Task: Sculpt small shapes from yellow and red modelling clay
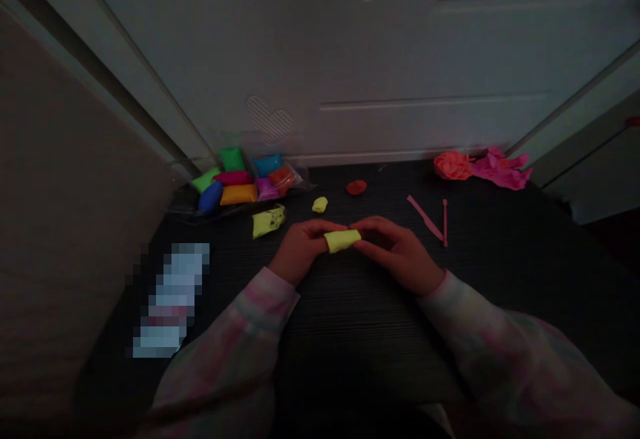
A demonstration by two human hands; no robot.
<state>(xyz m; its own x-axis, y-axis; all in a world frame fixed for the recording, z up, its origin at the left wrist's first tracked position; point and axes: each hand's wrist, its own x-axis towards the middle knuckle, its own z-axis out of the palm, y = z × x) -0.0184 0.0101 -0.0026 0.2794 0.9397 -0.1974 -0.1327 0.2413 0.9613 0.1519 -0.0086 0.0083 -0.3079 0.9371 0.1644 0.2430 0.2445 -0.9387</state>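
Observation:
A short roll of yellow clay [343,240] is held between both my hands above the dark floor mat [350,332]. My left hand [299,250] pinches its left end, fingers closed on it. My right hand [397,252] grips the right end the same way. Just beyond lie a small yellow clay lump [320,204], a crumpled yellow wrapper [269,221] and a flat red clay piece [356,187]. Two pink modelling tools [430,219] lie to the right of my right hand.
Several coloured clay packs [240,182] in clear plastic sit at the back left by the white door [400,59]. Orange and pink wrappers [480,166] lie at the back right. A blurred-out object [170,299] rests at the left.

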